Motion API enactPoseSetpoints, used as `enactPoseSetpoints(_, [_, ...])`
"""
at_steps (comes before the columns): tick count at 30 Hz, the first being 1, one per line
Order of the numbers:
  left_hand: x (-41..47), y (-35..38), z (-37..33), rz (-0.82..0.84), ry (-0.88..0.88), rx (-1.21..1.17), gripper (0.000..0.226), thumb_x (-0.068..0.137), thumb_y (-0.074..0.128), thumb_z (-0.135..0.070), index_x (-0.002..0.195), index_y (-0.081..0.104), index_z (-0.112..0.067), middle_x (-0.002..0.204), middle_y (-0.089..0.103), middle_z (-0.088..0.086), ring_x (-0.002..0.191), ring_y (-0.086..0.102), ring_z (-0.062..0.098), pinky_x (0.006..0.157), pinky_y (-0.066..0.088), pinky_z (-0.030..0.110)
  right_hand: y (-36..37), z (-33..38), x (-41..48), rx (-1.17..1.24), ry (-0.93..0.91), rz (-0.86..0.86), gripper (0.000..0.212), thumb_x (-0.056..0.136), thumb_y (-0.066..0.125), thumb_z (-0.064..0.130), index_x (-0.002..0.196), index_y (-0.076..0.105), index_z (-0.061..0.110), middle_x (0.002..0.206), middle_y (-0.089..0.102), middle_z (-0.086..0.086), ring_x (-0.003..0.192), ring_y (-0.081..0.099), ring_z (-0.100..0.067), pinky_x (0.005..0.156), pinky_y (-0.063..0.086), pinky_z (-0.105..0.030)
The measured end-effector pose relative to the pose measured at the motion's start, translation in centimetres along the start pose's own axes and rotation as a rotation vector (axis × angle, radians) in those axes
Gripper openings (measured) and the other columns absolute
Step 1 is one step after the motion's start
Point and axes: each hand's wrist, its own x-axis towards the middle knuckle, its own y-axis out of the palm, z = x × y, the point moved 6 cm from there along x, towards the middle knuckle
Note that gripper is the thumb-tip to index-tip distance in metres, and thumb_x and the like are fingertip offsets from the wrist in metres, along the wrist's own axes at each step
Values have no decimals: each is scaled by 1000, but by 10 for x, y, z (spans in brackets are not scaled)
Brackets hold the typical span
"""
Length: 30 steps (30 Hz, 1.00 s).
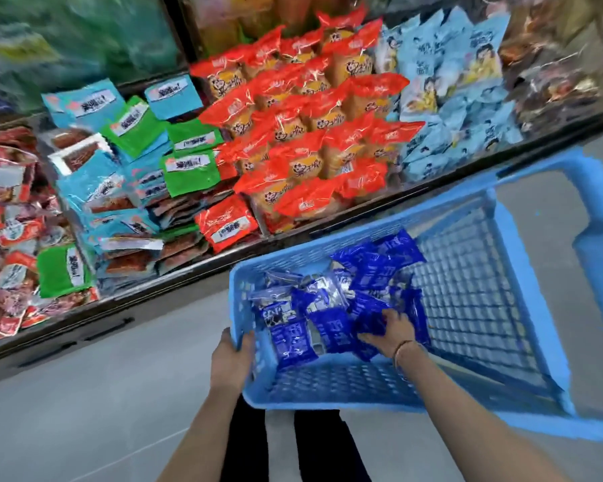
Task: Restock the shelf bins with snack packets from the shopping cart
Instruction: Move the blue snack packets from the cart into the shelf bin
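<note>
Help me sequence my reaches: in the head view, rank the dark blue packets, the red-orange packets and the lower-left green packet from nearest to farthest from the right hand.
1. dark blue packets: in the cart, under the right hand.
2. red-orange packets: middle shelf bin, ahead of the cart.
3. green packet: far left of the shelf.

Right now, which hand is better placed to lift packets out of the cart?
Right: the right hand already curls its fingers on the dark blue packets inside the cart, while the left hand grips its rim.
</note>
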Motion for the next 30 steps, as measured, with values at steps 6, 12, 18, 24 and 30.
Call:
enactPoseSetpoints(6, [5,7,13,-138,-16,-93,18,93,54,-29,83,56,-14,62,59,2,54,57,16,48,38,27,42,17,26,-167,151,-113,110,54,74,69,134,27,11,139,33,-12,131,33,-29,101,38,-42])
enactPoseSetpoints(12, [5,6,11,-149,0,-107,15,92,55,-23,83,55,-12,58,56,2,48,53,17,48,37,27,58,42,36,-447,-27,-50,81,67,64,68,130,42,24,137,34,-6,127,35,-28,93,43,-43])
enactPoseSetpoints(18, [-12,-10,-5,-259,88,-113,47,85,66,-12,127,47,1,125,55,18,116,50,33,98,42,42,39,37,20,-321,-136,13,59,76,65,55,120,56,18,129,49,-7,121,42,-29,96,44,-39])
enactPoseSetpoints(24, [-68,23,-55,-34,264,-299,21,85,69,-19,103,57,-23,97,59,-18,89,56,5,71,43,9,12,34,-54,104,-392,-256,44,76,73,37,114,64,18,102,63,-7,100,56,-27,83,43,-30])
enactPoseSetpoints(30, [-60,83,-62,530,-312,-707,43,80,70,-44,112,59,-18,107,69,6,96,68,20,87,55,41,15,66,-99,-19,-763,-519,33,61,84,12,87,65,7,86,61,-8,76,58,-30,70,40,-25])
